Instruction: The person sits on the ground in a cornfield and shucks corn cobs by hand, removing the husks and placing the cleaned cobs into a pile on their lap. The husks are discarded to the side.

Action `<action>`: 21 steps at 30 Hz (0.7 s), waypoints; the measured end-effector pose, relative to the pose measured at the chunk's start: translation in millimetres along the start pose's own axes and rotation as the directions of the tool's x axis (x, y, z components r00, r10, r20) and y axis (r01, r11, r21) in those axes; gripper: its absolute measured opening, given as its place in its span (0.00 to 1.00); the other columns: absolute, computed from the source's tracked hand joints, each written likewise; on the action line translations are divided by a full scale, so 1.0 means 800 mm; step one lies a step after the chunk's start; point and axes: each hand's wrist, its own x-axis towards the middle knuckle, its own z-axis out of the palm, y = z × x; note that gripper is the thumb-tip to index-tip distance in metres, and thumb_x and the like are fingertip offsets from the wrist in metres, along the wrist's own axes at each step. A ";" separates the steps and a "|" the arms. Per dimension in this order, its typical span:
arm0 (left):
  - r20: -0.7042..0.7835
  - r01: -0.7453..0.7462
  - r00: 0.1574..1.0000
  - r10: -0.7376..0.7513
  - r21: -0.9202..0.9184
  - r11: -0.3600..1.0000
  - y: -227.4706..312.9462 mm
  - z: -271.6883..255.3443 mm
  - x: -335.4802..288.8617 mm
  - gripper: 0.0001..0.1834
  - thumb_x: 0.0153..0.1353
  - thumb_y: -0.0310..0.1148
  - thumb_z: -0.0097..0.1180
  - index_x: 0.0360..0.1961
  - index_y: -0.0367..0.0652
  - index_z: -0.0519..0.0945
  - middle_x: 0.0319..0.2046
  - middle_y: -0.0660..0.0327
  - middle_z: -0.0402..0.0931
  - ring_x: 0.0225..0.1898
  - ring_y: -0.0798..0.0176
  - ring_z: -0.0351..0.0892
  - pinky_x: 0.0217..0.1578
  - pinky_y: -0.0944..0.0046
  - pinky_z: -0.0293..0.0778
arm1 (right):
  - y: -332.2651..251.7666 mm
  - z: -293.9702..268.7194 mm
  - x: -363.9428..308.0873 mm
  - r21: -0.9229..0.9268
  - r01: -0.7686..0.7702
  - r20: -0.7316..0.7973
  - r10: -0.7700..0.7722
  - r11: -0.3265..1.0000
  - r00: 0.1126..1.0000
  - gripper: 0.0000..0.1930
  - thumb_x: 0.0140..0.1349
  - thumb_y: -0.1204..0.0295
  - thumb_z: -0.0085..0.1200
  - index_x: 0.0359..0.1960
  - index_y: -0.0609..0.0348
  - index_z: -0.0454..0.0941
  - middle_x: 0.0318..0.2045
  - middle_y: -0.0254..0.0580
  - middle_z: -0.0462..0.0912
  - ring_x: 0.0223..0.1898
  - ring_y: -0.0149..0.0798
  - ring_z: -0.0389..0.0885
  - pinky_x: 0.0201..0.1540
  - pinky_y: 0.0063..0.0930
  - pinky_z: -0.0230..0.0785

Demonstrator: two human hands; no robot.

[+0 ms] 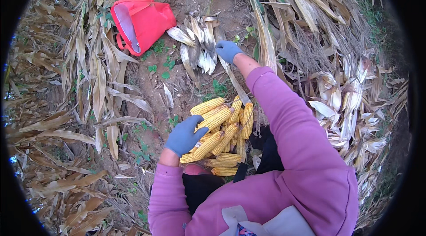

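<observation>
My left hand (185,135), in a blue glove, rests on a pile of several husked yellow corn cobs (222,136) lying on the ground in front of me; its fingers are spread over the cobs. My right hand (228,51), also gloved in blue, reaches far forward to a heap of pale corn husks (197,47), its fingers curled at the heap's right edge. Whether it grips a husk cannot be told. Both arms wear pink sleeves.
A red bag (141,21) lies open on bare soil at the upper left. Dry maize stalks and leaves (93,72) cover the left side, and more stalks with husks (341,89) are piled on the right. Small green weeds dot the soil.
</observation>
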 end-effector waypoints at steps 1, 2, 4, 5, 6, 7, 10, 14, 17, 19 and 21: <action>0.011 -0.002 1.000 0.002 -0.010 1.000 -0.004 0.000 0.001 0.20 0.58 0.42 0.57 0.46 0.39 0.74 0.39 0.51 0.78 0.41 0.50 0.78 0.42 0.58 0.73 | 0.023 0.031 0.013 0.051 -0.103 -0.028 0.105 0.993 0.994 0.17 0.55 0.60 0.49 0.43 0.51 0.79 0.44 0.50 0.80 0.48 0.52 0.77 0.52 0.36 0.69; 0.009 0.004 1.000 -0.004 -0.024 1.000 -0.011 0.000 0.000 0.20 0.58 0.42 0.57 0.46 0.40 0.74 0.39 0.51 0.78 0.41 0.49 0.78 0.41 0.58 0.73 | 0.033 0.057 0.009 0.083 -0.202 -0.031 0.205 0.976 0.978 0.18 0.55 0.60 0.50 0.44 0.53 0.78 0.46 0.51 0.79 0.50 0.52 0.76 0.53 0.36 0.68; 0.018 0.024 1.000 -0.024 -0.017 1.000 -0.022 -0.001 0.003 0.20 0.58 0.42 0.57 0.46 0.40 0.74 0.40 0.51 0.78 0.41 0.49 0.78 0.41 0.57 0.73 | 0.070 0.104 -0.004 0.089 -0.371 -0.008 0.373 0.924 0.928 0.22 0.54 0.60 0.53 0.49 0.55 0.74 0.48 0.55 0.77 0.52 0.53 0.75 0.54 0.38 0.68; 0.035 0.030 0.999 -0.030 -0.013 0.999 -0.026 0.001 0.003 0.20 0.58 0.42 0.57 0.46 0.40 0.74 0.40 0.51 0.78 0.41 0.48 0.78 0.41 0.57 0.73 | 0.103 0.127 -0.010 0.062 -0.450 0.017 0.450 0.891 0.893 0.25 0.53 0.60 0.55 0.52 0.56 0.72 0.49 0.57 0.77 0.53 0.54 0.74 0.55 0.39 0.68; 0.047 0.012 0.999 -0.013 0.013 1.000 -0.031 0.001 0.006 0.21 0.58 0.43 0.57 0.47 0.39 0.74 0.40 0.50 0.77 0.42 0.48 0.78 0.42 0.57 0.73 | 0.135 0.145 -0.015 0.027 -0.497 0.047 0.495 0.867 0.867 0.29 0.51 0.59 0.56 0.55 0.58 0.68 0.50 0.58 0.76 0.52 0.54 0.75 0.54 0.38 0.68; 0.063 0.022 0.998 -0.022 0.011 1.000 -0.032 0.000 0.009 0.21 0.58 0.43 0.57 0.47 0.39 0.74 0.40 0.50 0.77 0.42 0.48 0.78 0.42 0.57 0.73 | 0.155 0.156 -0.016 -0.013 -0.535 0.075 0.535 0.844 0.842 0.34 0.50 0.57 0.58 0.58 0.60 0.65 0.51 0.59 0.75 0.51 0.53 0.76 0.54 0.37 0.68; 0.062 0.076 0.995 -0.075 -0.024 0.997 -0.043 -0.005 0.012 0.22 0.58 0.44 0.57 0.47 0.39 0.73 0.41 0.49 0.77 0.43 0.48 0.78 0.43 0.56 0.73 | 0.144 0.162 -0.023 0.030 -0.673 0.337 0.627 0.739 0.703 0.38 0.47 0.55 0.62 0.58 0.61 0.63 0.48 0.61 0.76 0.49 0.51 0.77 0.52 0.39 0.69; 0.021 0.083 0.996 -0.082 -0.029 0.996 -0.048 -0.006 0.017 0.22 0.58 0.44 0.57 0.47 0.39 0.73 0.41 0.49 0.77 0.42 0.47 0.78 0.42 0.56 0.73 | 0.127 0.194 -0.027 0.045 -0.680 0.074 0.676 0.732 0.733 0.37 0.45 0.55 0.64 0.53 0.65 0.67 0.43 0.57 0.79 0.38 0.47 0.81 0.37 0.37 0.74; 0.058 0.058 0.997 -0.058 0.000 0.998 -0.042 -0.007 0.027 0.22 0.59 0.44 0.56 0.47 0.40 0.73 0.41 0.50 0.77 0.42 0.47 0.78 0.42 0.55 0.73 | 0.177 0.210 -0.008 0.301 -0.624 0.087 0.630 0.721 0.771 0.33 0.45 0.54 0.65 0.46 0.67 0.72 0.35 0.51 0.81 0.28 0.42 0.80 0.28 0.32 0.72; 0.067 0.061 0.996 -0.062 0.013 0.998 -0.041 -0.005 0.028 0.22 0.59 0.44 0.56 0.47 0.39 0.73 0.42 0.50 0.76 0.43 0.45 0.76 0.44 0.54 0.72 | 0.169 0.207 -0.005 0.411 -0.629 0.283 0.563 0.660 0.776 0.28 0.49 0.52 0.63 0.42 0.66 0.77 0.27 0.44 0.80 0.22 0.36 0.77 0.24 0.30 0.68; 0.037 0.086 0.996 -0.086 -0.011 0.996 -0.048 -0.003 0.016 0.22 0.59 0.44 0.56 0.47 0.39 0.73 0.42 0.50 0.77 0.43 0.45 0.76 0.44 0.54 0.72 | 0.082 0.164 -0.012 0.416 -0.659 0.451 0.487 0.627 0.748 0.26 0.52 0.53 0.61 0.41 0.66 0.77 0.26 0.42 0.80 0.21 0.35 0.76 0.25 0.29 0.67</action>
